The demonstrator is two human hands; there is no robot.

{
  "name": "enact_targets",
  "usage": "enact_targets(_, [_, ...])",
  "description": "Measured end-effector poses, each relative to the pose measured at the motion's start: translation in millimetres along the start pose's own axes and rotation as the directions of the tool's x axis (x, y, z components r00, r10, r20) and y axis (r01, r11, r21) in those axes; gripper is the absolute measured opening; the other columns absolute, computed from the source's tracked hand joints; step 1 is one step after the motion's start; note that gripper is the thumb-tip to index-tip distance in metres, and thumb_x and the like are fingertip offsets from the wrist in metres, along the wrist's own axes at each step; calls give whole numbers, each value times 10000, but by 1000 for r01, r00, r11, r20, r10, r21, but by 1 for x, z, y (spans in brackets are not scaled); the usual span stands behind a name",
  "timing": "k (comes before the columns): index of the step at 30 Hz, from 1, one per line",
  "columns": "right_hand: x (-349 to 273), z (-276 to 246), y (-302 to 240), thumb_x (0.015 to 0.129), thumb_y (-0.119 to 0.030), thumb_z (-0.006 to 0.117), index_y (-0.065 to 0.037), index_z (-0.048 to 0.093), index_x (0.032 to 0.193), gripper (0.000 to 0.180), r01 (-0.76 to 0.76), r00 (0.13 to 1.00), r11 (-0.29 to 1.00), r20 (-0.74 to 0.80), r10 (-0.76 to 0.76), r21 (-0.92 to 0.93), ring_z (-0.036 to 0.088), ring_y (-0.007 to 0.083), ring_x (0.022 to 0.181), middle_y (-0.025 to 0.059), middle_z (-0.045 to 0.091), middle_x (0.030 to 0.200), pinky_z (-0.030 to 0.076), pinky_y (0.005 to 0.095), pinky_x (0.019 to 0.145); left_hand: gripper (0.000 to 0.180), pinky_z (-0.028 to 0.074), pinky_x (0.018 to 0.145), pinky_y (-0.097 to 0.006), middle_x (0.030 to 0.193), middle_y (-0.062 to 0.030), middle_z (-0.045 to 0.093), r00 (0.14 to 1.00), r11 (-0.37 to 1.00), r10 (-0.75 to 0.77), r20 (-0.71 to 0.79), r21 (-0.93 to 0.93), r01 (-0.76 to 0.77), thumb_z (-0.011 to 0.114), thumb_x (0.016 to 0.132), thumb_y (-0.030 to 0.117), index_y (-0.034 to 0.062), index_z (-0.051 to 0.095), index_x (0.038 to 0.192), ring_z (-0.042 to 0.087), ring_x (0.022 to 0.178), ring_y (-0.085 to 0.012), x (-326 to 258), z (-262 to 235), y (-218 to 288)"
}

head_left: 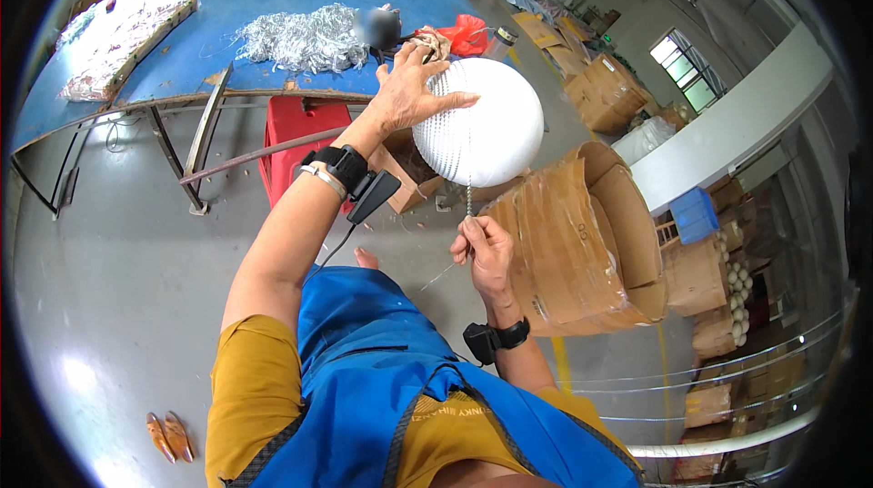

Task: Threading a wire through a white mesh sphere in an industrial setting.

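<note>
"Blue cloth is closest to you, isn't it?"

"Yes, my blue vest (382,388), over a mustard shirt (255,397), with black wristbands (514,333) on both arms."

"What are your fingers doing?"

"My right hand (491,256) has thumb and fingers pinched on a strand of beads (469,203), just below a white ball (500,115). Thin thread (438,277) trails out below that hand, to its left."

"And the other one?"

"My left hand (406,92) lies over the ball's upper left side, fingers spread and touching it, thumb reaching across the front. They aren't closed round it, and I can't tell whether they bear its weight."

"Where exactly is the ball?"

"In front of me, between my left hand and a large open carton (564,233) at the right. Rows of beads cover its left part; the right part is smooth."

"Beyond that?"

"A red stool (296,124) by the near edge of the blue tabletop (218,24), which carries a heap of silvery strands (305,38), a red plastic bag (466,35) and, at the left, a wrapped package (127,51)."

"Farthest off?"

"Brown boxes (605,92) along the right, then a window (687,70) in the wall."
</note>
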State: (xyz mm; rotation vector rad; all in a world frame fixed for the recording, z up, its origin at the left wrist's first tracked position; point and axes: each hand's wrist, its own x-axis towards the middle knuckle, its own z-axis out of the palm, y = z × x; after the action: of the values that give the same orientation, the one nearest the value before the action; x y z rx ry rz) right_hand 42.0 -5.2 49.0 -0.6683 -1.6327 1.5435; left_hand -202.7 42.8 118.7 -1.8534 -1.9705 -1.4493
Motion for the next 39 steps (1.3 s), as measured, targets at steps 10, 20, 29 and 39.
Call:
enact_targets(10, [-35, -8, -2, 883, -179, 523, 9, 538, 786, 212, -80, 997, 994, 13, 81, -70, 510, 104, 467, 77, 569, 589, 407, 203, 432, 629, 230, 929, -496, 1183, -118, 505, 944, 978, -15, -329, -202, -55, 675, 613, 584, 94, 627, 1005, 363, 1178, -284, 7, 1, 1])
enact_targets(20, [-46, 2, -25, 884, -147, 512, 19, 533, 785, 195, 4, 998, 998, 70, 1, -66, 515, 115, 477, 88, 568, 590, 417, 219, 437, 377, 285, 818, -442, 931, -43, 612, 933, 980, -21, -360, -190, -52, 715, 634, 470, 103, 677, 711, 466, 1031, -220, 12, 8, -5])
enact_targets(29, [-40, 5, -55, 866, -78, 528, 31, 558, 778, 142, 161, 957, 986, 251, -148, -33, 550, 104, 504, 91, 595, 603, 450, 210, 450, 403, 462, 653, -302, 770, -76, 630, 969, 789, -210, -132, -609, 88, 748, 625, 432, 68, 635, 758, 606, 688, -190, 19, 10, -9])
enact_targets(39, [-55, -13, -51, 854, -95, 539, 39, 540, 737, 178, 68, 970, 989, 239, -36, -128, 543, 132, 479, 121, 588, 592, 456, 244, 444, 319, 149, 994, -452, 1239, -87, 461, 947, 919, 139, -289, -319, -232, 550, 819, 369, 128, 601, 1023, 283, 1252, -263, -6, 3, -15])
